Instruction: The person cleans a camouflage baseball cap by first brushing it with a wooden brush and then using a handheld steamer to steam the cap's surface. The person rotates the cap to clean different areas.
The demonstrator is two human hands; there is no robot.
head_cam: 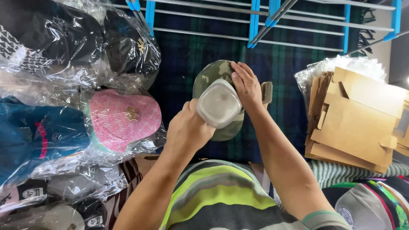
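Left hand (187,130) grips a frosted squarish plastic tub (219,103) over a camouflage cap (213,74).

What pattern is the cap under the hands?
Green-brown camouflage on the cap, seen in the head view.

Matt camouflage cloth cap (215,74) under a cloudy, smooth plastic tub (218,103); glossy crinkled plastic wrap (64,64) on caps; matt brown cardboard sheets (358,123)

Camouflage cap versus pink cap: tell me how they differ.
The camouflage cap is green-brown, unwrapped, and held in both hands; the pink cap is patterned pink, sealed in clear plastic, and lying untouched. A clear plastic piece covers the camouflage cap; nothing rests on the pink cap. Both are brimmed caps.
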